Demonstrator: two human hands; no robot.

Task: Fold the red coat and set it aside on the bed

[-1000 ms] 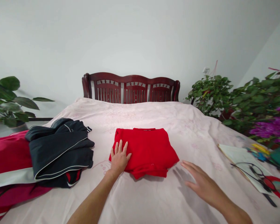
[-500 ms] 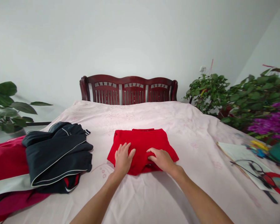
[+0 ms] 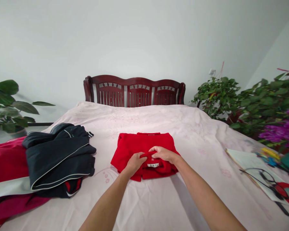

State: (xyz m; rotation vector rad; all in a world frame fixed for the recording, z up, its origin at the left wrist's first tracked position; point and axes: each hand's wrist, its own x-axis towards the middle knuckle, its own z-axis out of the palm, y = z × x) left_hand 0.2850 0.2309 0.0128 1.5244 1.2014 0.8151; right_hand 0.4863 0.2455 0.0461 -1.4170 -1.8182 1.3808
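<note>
A folded red garment [image 3: 135,144] lies in the middle of the pale pink bedspread [image 3: 159,205]. My left hand [image 3: 135,162] and my right hand [image 3: 163,153] meet over its near half, both gripping the red cloth and turning its near edge up. A small white label [image 3: 153,165] shows on the lifted fold between the hands.
A dark folded jacket with white piping [image 3: 60,158] sits on red and white clothing [image 3: 4,173] at the left. Papers with glasses [image 3: 255,166] lie at the right edge. Potted plants [image 3: 255,99] stand right, another plant [image 3: 7,106] left, and a wooden headboard [image 3: 135,91] behind.
My right hand came in from the bedspread onto the red garment. Both hands then closed on its near edge and folded it upward, showing the white label.
</note>
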